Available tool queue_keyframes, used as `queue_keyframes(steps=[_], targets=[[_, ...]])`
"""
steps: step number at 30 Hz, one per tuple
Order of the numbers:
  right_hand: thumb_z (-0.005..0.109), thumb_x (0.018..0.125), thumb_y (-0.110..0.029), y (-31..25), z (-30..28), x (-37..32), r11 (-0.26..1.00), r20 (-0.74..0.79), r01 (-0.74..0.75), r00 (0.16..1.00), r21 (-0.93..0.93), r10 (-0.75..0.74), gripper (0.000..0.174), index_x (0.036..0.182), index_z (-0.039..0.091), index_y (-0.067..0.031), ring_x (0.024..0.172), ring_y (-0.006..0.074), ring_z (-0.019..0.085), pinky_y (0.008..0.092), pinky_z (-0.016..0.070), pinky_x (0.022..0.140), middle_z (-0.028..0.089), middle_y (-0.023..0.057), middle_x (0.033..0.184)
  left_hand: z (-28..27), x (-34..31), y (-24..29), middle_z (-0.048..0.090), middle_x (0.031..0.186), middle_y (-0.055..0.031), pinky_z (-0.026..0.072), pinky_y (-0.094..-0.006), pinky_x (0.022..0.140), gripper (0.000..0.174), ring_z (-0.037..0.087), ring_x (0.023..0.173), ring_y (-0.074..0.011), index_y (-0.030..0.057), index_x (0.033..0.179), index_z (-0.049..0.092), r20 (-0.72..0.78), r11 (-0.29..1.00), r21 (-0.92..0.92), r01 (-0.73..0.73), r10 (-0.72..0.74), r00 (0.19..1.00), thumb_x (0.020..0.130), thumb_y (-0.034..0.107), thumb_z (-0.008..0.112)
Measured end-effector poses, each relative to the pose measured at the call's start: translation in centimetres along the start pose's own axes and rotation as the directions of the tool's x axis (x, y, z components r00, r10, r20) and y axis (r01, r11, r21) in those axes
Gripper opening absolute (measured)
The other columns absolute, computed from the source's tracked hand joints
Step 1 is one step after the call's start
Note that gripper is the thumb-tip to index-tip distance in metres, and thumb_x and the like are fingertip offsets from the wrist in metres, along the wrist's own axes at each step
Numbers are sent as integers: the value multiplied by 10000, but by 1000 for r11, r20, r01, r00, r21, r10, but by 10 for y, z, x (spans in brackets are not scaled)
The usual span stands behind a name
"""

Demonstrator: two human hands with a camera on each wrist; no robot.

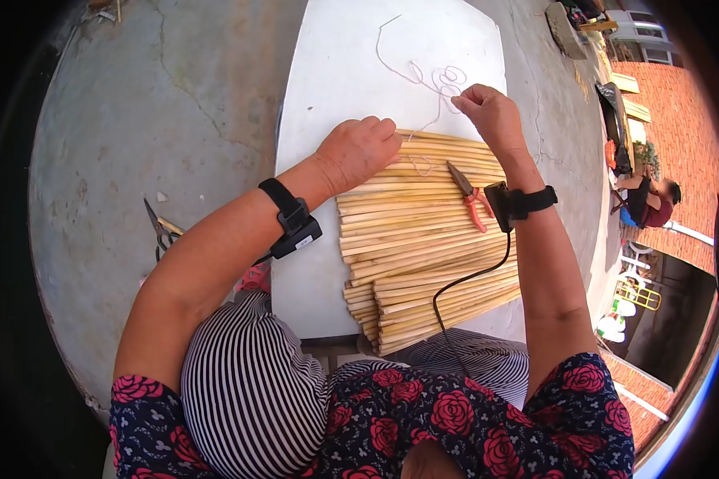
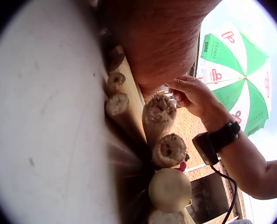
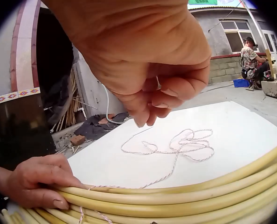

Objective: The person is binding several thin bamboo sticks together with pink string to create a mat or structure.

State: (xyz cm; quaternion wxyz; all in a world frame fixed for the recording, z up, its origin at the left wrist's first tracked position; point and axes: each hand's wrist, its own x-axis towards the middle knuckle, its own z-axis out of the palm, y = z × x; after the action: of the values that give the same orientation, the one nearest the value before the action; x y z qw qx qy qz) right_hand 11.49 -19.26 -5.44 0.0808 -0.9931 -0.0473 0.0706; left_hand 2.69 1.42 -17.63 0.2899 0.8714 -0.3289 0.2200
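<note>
A row of pale yellow stalks [image 1: 423, 215] with pithy cut ends lies side by side on a white board. My left hand [image 1: 362, 148] grips the outermost stalk [image 3: 143, 196] near its left end, thumb over the row. A pink-and-white twisted string [image 3: 164, 177] runs from the stalks into loose loops on the board, ending in a thin dark straight piece [image 1: 389, 21]. Above those loops my right hand [image 1: 491, 120] is raised, its thumb and fingertips drawn together; nothing shows between them. Pliers [image 1: 470, 195] with red handles lie on the stalks beside the right wrist.
A shorter stack of stalks [image 1: 447, 307] lies on the row's near side. Scissors [image 1: 160, 227] are left of the board, beyond the left arm. A cable [image 1: 455, 281] hangs from the right wrist camera across the stalks. Another person [image 3: 251, 58] sits in the yard.
</note>
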Motion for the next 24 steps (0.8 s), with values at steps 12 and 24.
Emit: queue_keyframes(steps=[12,24], targets=[[602,849,-551,-47,43,-36,985,267,-115,953,-130,147,522,948,708,-49,788,273,682,380,537,702,709,137,832,3,0,1,506,827,-31,521,-301,658,292,569,775,-175,98,953,574,-7,1000,21,23,-23,1000,756,249,728],[617,847,-141,-24,55,-22,673,488,-403,870,620,72,99,831,609,-44,590,100,523,224,437,530,623,42,746,4,-1,-1,491,805,-27,518,-294,629,278,562,745,-171,113,863,532,-72,1000,27,-4,5,997,743,258,736]])
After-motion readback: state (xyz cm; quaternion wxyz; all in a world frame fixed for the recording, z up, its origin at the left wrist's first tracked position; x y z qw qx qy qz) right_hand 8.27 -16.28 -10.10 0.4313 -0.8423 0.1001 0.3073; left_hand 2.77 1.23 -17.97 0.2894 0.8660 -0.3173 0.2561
